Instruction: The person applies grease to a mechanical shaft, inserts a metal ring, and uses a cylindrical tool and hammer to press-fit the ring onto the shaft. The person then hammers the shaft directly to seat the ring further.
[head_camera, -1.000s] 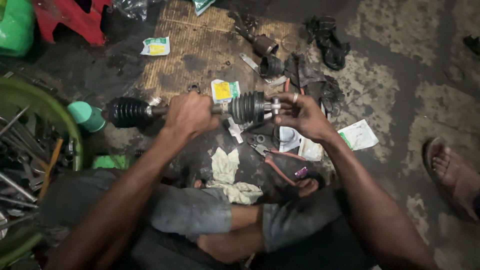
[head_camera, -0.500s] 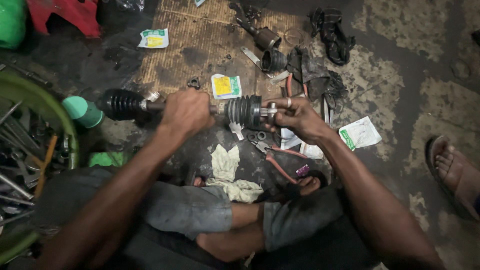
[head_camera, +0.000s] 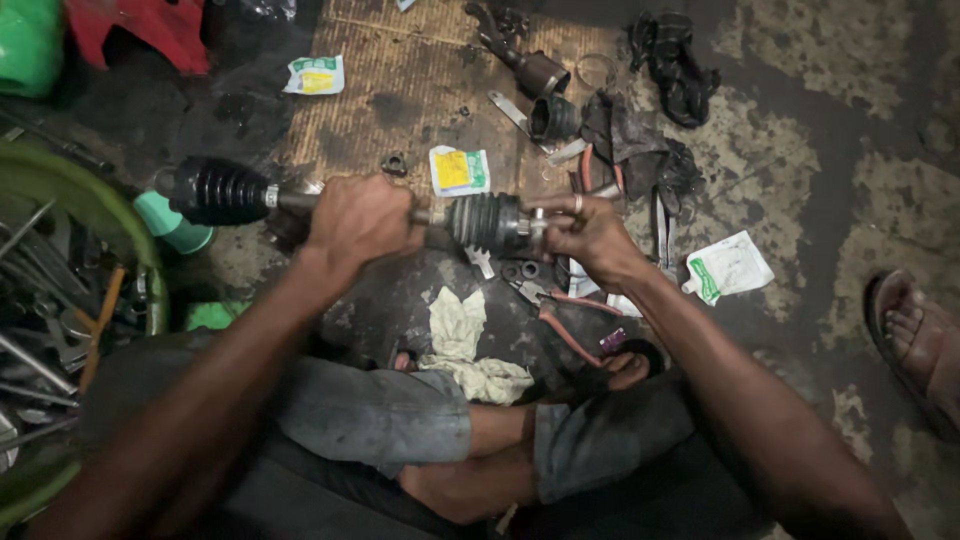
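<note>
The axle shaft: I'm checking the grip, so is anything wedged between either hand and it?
Nothing visible. The left hand wraps the bare axle shaft directly, and the right hand grips the end beside the ribbed boot. The rag and pliers lie below on the floor, apart from it.

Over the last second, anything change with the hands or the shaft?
Little. The left hand kept its grip round the middle of the axle shaft, and the right hand stayed at the ribbed rubber boot end, fingers on it. Nothing was picked up or let go. The small shift across the frames looks like head-camera motion. The rag, pliers and sachets lie as before.
</note>
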